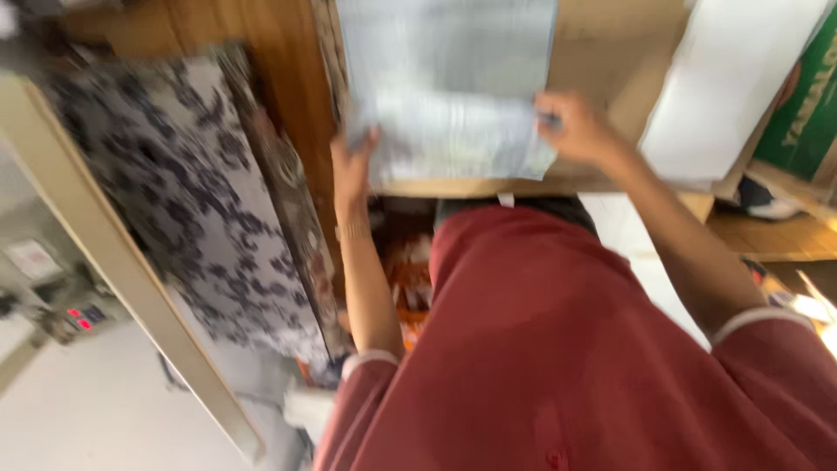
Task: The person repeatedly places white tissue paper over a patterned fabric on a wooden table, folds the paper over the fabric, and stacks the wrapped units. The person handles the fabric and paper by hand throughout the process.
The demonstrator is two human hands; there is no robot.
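Note:
A pale grey-blue sheet, cloth or thin plastic [449, 83], lies flat on a brown cardboard surface [602, 61]. My left hand [351, 166] rests on its near left corner, fingers spread along the edge. My right hand [575, 126] pinches the sheet's near right corner. Both arms reach forward from red short sleeves. The picture is blurred by motion.
A black-and-white flowered fabric [192, 192] hangs over a pale frame [113, 262] at left. A white board [724, 87] and a green box [806, 105] stand at right. A wooden panel [279, 52] rises behind the fabric. A grey machine with red lights [78, 318] sits at far left.

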